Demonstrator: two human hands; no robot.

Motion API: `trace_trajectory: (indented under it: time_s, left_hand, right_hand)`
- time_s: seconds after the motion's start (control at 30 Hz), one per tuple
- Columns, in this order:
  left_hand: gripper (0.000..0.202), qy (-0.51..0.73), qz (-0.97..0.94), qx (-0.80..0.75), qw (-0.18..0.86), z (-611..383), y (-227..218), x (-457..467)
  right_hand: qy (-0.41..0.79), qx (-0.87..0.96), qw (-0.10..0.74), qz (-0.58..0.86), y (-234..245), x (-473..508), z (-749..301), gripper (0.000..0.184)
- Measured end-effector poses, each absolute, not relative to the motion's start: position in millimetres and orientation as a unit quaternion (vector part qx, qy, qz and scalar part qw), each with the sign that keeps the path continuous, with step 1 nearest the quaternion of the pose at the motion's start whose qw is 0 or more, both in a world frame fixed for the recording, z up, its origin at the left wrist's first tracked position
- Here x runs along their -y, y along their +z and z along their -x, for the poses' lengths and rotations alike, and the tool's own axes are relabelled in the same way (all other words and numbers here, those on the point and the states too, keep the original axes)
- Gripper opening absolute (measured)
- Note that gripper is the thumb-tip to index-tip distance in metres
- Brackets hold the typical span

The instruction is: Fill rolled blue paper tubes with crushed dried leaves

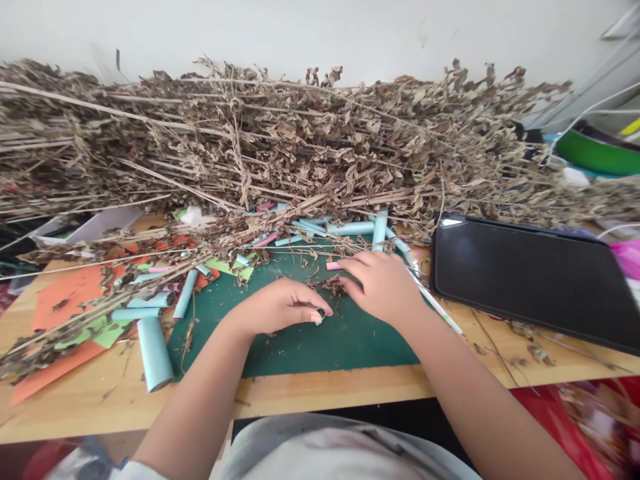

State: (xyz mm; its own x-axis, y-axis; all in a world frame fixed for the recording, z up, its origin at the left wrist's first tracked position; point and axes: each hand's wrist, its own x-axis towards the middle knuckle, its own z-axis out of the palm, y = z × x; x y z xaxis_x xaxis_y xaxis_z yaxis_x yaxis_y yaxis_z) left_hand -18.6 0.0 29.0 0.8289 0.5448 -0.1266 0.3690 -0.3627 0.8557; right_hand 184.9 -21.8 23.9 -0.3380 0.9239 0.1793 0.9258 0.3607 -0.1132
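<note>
A small light-blue paper tube (321, 316) is pinched between the thumb and fingers of my left hand (280, 307), its dark open end facing up. My right hand (380, 283) is just to the right, low over the green mat (310, 350), its thumb and index finger apart. The right thumb reaches a little pile of crumbled dry leaves (331, 285). By the right index fingertip is a short pink paper roll (333, 265); whether the finger grips it or only touches it is unclear.
A large heap of dried leafy stalks (280, 140) fills the back. Several blue paper rolls (155, 353) lie left and behind the mat, over orange paper (65, 293). To the right rests a black tablet (530, 273); a white stick (440, 310) lies beside the right forearm.
</note>
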Motion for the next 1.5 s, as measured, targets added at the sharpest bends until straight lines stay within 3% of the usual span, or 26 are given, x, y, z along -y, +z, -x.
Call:
trace_trajectory:
  time_s: [0.1, 0.3, 0.43, 0.73, 0.87, 0.97, 1.17, 1.33, 1.5]
  left_hand:
    - [0.024, 0.085, -0.83, -0.28, 0.475, 19.5, 32.7, 0.7]
    - [0.023, 0.097, -0.842, -0.266, 0.459, 19.2, 32.5, 1.9]
    - [0.024, 0.096, -0.834, -0.271, 0.471, 18.6, 29.7, 0.9]
    - [0.026, 0.09, -0.821, -0.286, 0.486, 18.5, 27.6, 0.2]
    - [0.024, 0.119, -0.808, -0.282, 0.503, 18.7, 25.3, -1.1]
    - [0.024, 0.166, -0.742, -0.29, 0.581, 19.4, 20.1, -2.6]
    - [0.026, 0.373, -0.452, -0.284, 0.759, 11.5, 3.3, -4.2]
    - [0.022, 0.404, -0.277, -0.284, 0.824, 0.4, -1.9, -3.4]
    - [0.012, 0.387, -0.259, -0.288, 0.837, -4.0, -2.0, -1.2]
  right_hand:
    - [-0.015, 0.817, 0.12, 0.564, 34.4, 20.9, -183.8, 0.028]
    - [-0.002, 0.863, 0.036, 0.504, 24.1, 15.9, -168.7, 0.015]
    - [0.013, 0.863, 0.045, 0.504, 17.2, 13.2, -171.0, 0.013]
    - [0.138, 0.763, 0.259, 0.576, 18.4, 23.8, -181.6, 0.016]
    - [0.13, 0.788, 0.191, 0.57, 11.8, 26.8, -184.3, 0.014]
    - [0.095, 0.808, 0.157, 0.559, 10.9, 31.2, -188.6, 0.021]
    - [0.159, 0.84, 0.247, 0.456, 13.5, 54.1, -181.2, 0.047]
    - [0.169, 0.837, 0.334, 0.399, 12.1, 57.7, -167.7, 0.03]
    - [0.103, 0.813, 0.43, 0.379, 19.6, 51.7, -165.4, 0.014]
